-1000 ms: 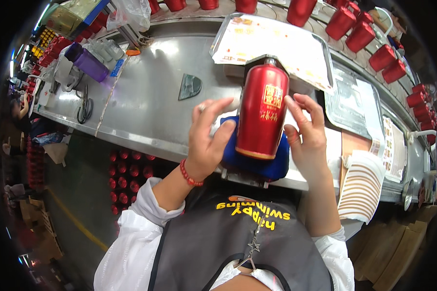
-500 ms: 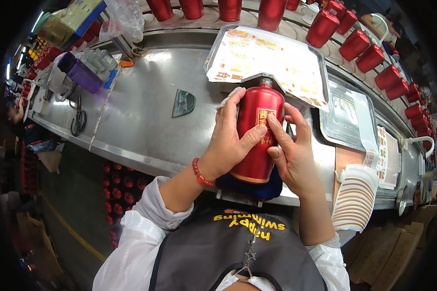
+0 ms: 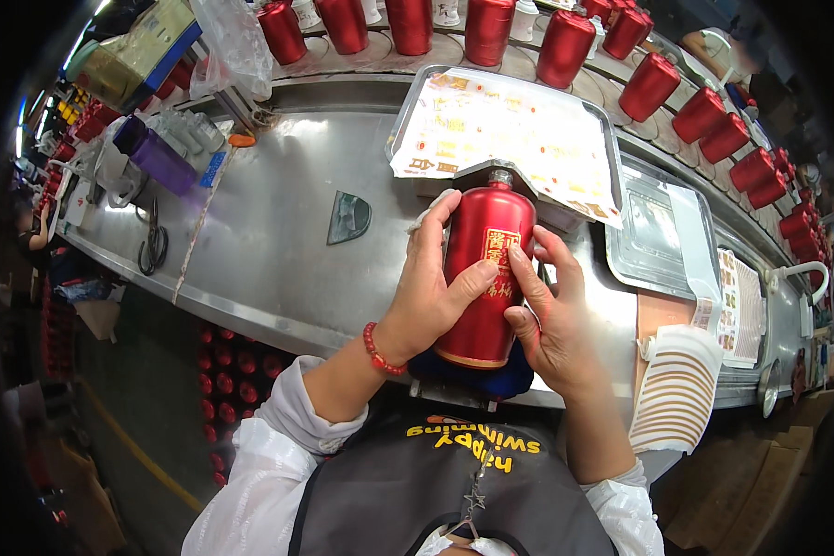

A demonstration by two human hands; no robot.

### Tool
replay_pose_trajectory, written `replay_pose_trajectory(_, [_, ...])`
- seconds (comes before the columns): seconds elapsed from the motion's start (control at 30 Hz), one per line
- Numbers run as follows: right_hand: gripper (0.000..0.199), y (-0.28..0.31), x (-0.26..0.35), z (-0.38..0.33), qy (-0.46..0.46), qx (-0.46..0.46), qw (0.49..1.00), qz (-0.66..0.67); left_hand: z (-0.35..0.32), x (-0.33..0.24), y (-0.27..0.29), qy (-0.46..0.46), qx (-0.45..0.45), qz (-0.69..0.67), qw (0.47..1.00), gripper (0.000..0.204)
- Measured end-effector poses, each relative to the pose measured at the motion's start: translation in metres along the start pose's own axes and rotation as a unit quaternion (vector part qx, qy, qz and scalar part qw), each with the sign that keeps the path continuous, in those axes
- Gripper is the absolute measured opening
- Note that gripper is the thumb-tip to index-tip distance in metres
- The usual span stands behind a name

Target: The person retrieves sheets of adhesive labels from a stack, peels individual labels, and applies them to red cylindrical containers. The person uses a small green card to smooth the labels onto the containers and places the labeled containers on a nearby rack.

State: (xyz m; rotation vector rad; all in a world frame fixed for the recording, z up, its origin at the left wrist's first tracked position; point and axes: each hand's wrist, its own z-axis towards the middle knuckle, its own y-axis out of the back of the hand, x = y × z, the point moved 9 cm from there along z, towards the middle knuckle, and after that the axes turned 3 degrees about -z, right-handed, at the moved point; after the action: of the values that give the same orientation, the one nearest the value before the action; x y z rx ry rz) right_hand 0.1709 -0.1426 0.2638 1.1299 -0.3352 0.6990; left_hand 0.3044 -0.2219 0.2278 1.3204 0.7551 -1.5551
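Red bottle (image 3: pixel 484 273) lies between both hands above the steel bench (image 3: pixel 269 241), neck pointing away from the person, base resting on or just over a blue pad (image 3: pixel 510 382) at the bench edge; contact with the pad cannot be made out.

Left hand (image 3: pixel 431 296) wraps the bottle's left flank, thumb laid across the front beside the gold label (image 3: pixel 500 262); right hand (image 3: pixel 547 324) cups the right flank, thumb pressing the label's edge; both hands clasp the bottle, neither is slack.

Risks, as judged:
- label appears to be under the thumbs; uneven pressure could skew it or trap a crease; the smooth round body gives little to square against
- glossy bottle held side-on; if either palm loosens it could roll toward the near edge and drop off the bench
- neck sits just beside the tray of label sheets (image 3: pixel 519 125); a push forward could knock the tray or scuff the sheets
- stack of gold-striped strips (image 3: pixel 676 389) overhangs just right of the right wrist; an elbow swing could sweep it down

Row of red bottles (image 3: pixel 565 46) stands well beyond the grip; scissors (image 3: pixel 153 246) far left.
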Motion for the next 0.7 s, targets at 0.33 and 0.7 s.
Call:
replay_pose_trajectory(0.33, [0.054, 0.001, -0.001, 0.0, 0.006, -0.011, 1.0, 0.009, 0.0, 0.01, -0.002, 0.021, 0.006, -0.051, 0.998, 0.078])
replay_pose_trajectory(0.7, [0.052, 0.001, 0.0, 0.001, 0.005, -0.008, 1.0, 0.012, 0.001, 0.011, -0.002, 0.015, 0.0, -0.075, 0.997, 0.078])
